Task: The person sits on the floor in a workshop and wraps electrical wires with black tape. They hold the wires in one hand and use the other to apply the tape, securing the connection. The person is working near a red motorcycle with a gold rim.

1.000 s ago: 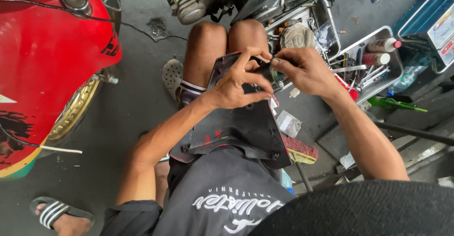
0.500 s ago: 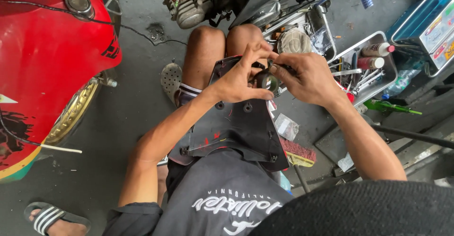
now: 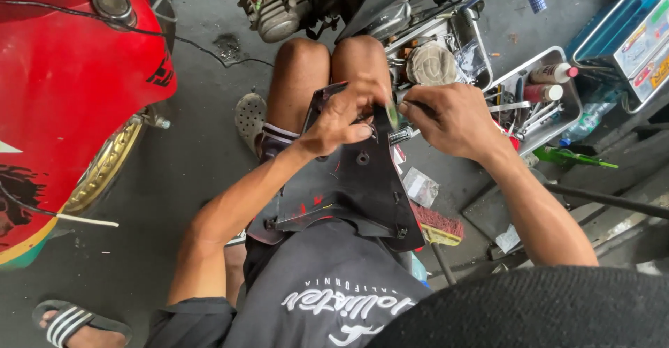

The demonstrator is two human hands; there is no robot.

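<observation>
A dark plastic motorcycle panel [image 3: 348, 187] lies across my lap, its narrow end pointing toward my knees. My left hand [image 3: 341, 118] grips that upper end, fingers curled over its edge. Just to the right, my right hand [image 3: 453, 118] is closed around a slim tool [image 3: 392, 113] whose tip meets the panel near the left fingers; motion blur hides what kind of tool it is. A small metal fitting [image 3: 401, 136] sits on the panel's right edge below the tool.
A red motorcycle body [image 3: 70, 90] with a gold wheel stands at the left. An engine [image 3: 275, 3] is ahead of my knees. Metal trays of tools and bottles [image 3: 536, 97] sit at the right, a brush [image 3: 435, 226] and a plastic bag lie on the floor.
Both hands have shifted slightly on the panel's top end, and the right hand's tool now shows as a blurred streak at the panel's edge. The view has dropped a little.
</observation>
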